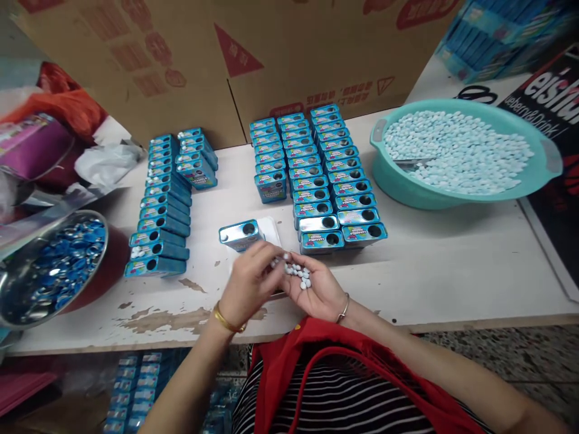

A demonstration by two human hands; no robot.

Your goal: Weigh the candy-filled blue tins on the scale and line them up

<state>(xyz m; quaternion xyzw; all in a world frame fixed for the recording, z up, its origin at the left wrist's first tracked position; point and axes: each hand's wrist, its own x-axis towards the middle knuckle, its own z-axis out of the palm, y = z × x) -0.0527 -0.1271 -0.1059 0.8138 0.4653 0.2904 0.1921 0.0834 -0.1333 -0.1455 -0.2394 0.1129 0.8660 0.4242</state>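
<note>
My right hand (316,289) is palm up and cupped, with several small pale-blue candies (305,276) lying in it. Over its fingers, my left hand (256,274) is bent in a pinch at the candies, its fingertips slightly blurred. Just beyond my left hand stands a blue tin (237,232) with a round hole in its top, beside or on a white tray (270,232) partly hidden by my hands. More blue tins (312,208) with dark holes stand in rows ahead. At the left, another group of tins (158,223) stands, some showing candies at their holes.
A turquoise basin (407,190) full of candies, with a metal scoop in it, stands at the right. A metal bowl (106,253) of blue lids is at the left. Behind the rows rises a cardboard box (289,54). Plastic bags (108,160) lie at the far left.
</note>
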